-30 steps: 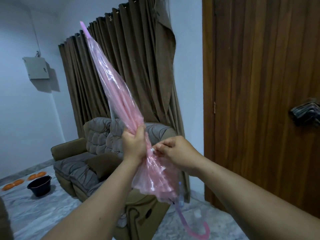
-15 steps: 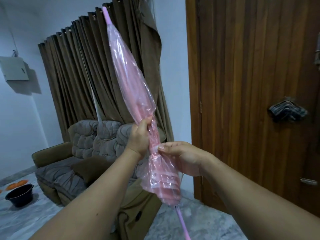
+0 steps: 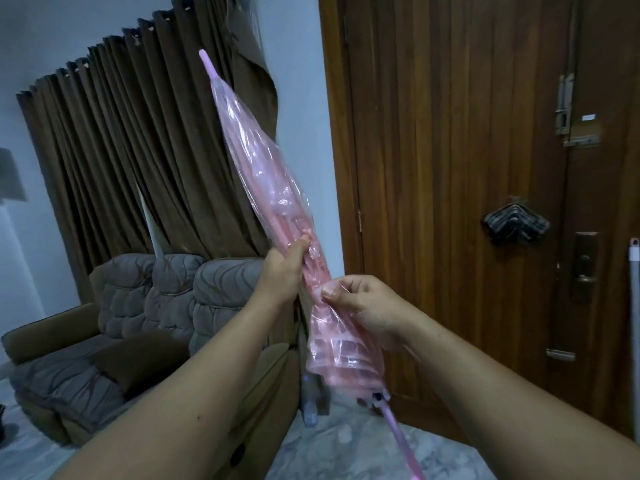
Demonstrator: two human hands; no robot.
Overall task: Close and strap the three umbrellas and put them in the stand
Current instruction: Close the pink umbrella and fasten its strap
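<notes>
A closed pink see-through umbrella [image 3: 263,171] stands almost upright in front of me, its tip up near the curtain and its pink shaft running down to the bottom edge. My left hand [image 3: 282,271] grips the folded canopy around its middle. Just below it, my right hand [image 3: 363,306] pinches the plastic folds at the narrow waist of the canopy with thumb and fingers. The handle is cut off by the bottom of the view. No stand and no other umbrella shows.
A wooden door [image 3: 485,202] with a lock plate [image 3: 585,268] fills the right side. Brown curtains [image 3: 138,150] hang behind a grey and brown sofa [image 3: 138,323] at the left. The floor [image 3: 346,445] is marble tile.
The umbrella has swung more upright and toward the door as my view turned right. My right hand has shifted from the strap area to pinching the canopy folds. My left hand keeps its grip.
</notes>
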